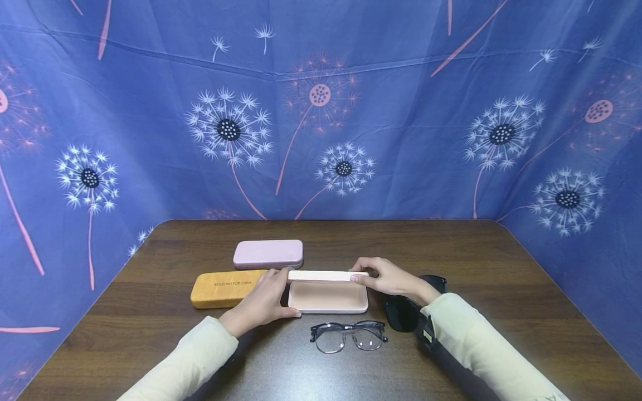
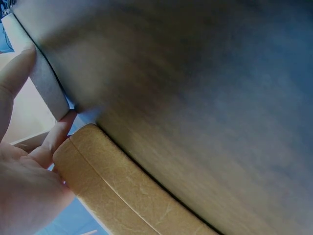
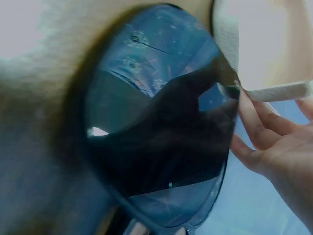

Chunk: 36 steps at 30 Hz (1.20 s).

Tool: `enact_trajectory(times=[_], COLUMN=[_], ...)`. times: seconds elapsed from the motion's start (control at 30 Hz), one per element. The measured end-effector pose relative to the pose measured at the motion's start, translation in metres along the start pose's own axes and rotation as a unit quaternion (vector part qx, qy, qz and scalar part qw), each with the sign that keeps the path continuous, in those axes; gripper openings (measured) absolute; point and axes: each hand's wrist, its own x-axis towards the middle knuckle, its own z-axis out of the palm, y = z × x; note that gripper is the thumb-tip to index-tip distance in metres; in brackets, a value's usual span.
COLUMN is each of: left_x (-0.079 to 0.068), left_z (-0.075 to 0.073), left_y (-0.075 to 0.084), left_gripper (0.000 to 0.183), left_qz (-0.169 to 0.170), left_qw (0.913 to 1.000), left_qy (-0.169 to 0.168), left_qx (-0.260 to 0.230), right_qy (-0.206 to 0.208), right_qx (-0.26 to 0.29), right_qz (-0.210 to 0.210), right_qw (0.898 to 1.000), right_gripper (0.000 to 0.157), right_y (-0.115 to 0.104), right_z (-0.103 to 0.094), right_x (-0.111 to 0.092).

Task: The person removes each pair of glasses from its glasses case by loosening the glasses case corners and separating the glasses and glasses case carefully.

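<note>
A white glasses case (image 1: 328, 298) with a beige lining stands open in the middle of the table, its lid (image 1: 321, 275) raised along the back. My left hand (image 1: 262, 298) grips the case's left end, thumb at the front corner and fingers at the back. At the lid's right end, my right hand (image 1: 388, 277) pinches the edge between thumb and fingers. Eyeglasses (image 1: 329, 328) with a dark upper frame lie just in front of the case. Dark sunglasses (image 1: 403, 314) lie partly hidden under my right wrist; one lens (image 3: 156, 147) fills much of the right wrist view.
A yellow glasses case (image 1: 213, 298) with printed lettering sits left of the white one, partly behind my left hand. Farther back lies a closed pink glasses case (image 1: 268, 253). Behind the brown wooden table (image 1: 401, 239) hangs a blue dandelion-patterned cloth (image 1: 401, 139).
</note>
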Motion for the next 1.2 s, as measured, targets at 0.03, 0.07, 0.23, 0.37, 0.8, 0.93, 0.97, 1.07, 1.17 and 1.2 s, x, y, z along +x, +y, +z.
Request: enact_trajectory(times=[0.03,0.07,0.23,0.37,0.8,0.93,0.97,1.07,1.17,1.2], left_x=[0.0,0.0,-0.001,-0.001,-0.001,-0.001,-0.001,-0.001,-0.001,-0.001], left_z=[0.0,0.0,0.0,0.0,0.0,0.0,0.0,0.0,-0.001,-0.001], left_y=[0.0,0.0,0.0,0.0,0.0,0.001,0.001,0.002,0.003,0.003], left_gripper=[0.09,0.089,0.088,0.087,0.079,0.08,0.08,0.081,0.08,0.08], left_qz=[0.0,0.001,0.007,0.013,0.027,0.023,0.021,0.016,0.013,0.013], left_qw=[1.0,1.0,0.9999,0.9999,0.9995,0.9997,0.9997,0.9998,0.9999,0.9999], left_qy=[0.0,0.0,0.002,0.003,0.012,0.004,0.002,-0.003,-0.003,-0.003], left_qx=[0.0,-0.002,-0.007,-0.006,-0.01,-0.011,-0.01,-0.007,-0.006,-0.006], right_qy=[0.005,0.008,0.03,0.036,0.065,0.057,0.052,0.043,0.047,0.049], right_qx=[-0.003,-0.003,-0.029,-0.041,-0.082,-0.119,-0.131,-0.171,-0.193,-0.198], right_qz=[-0.004,-0.006,-0.023,-0.033,-0.08,-0.083,-0.078,-0.07,-0.084,-0.092], right_qw=[1.0,1.0,0.999,0.998,0.991,0.988,0.987,0.982,0.977,0.975], right_gripper=[0.024,0.024,0.025,0.027,0.035,0.041,0.043,0.047,0.047,0.047], right_y=[0.0,0.0,0.0,0.0,0.001,-0.002,-0.004,-0.007,-0.009,-0.008], right_z=[0.001,0.002,0.005,0.006,0.01,0.014,0.015,0.02,0.022,0.022], right_x=[-0.001,-0.002,-0.006,-0.009,-0.012,-0.015,-0.017,-0.02,-0.022,-0.022])
